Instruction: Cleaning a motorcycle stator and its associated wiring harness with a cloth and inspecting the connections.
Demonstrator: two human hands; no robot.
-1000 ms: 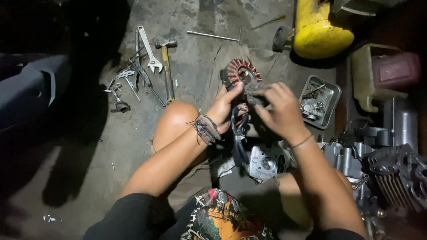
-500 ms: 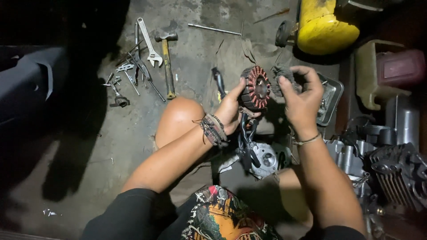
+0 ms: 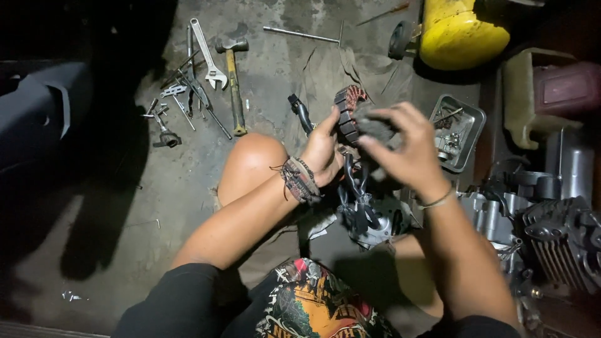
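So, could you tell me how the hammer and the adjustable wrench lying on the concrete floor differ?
The wooden-handled hammer has a dark head and brown shaft; the shiny silver adjustable wrench is all metal. The hammer lies nearly straight up the picture with its head at the far end, while the wrench slants, with its jaw nearer the person. Both lie side by side on the floor, untouched by either hand.

A stained concrete floor (image 3: 125, 206) carries a hammer (image 3: 233, 81), an adjustable wrench (image 3: 208, 53) and small tools (image 3: 172, 106) near its far edge, a thin rod (image 3: 300, 34), and a metal tray (image 3: 460, 131) toward the right.
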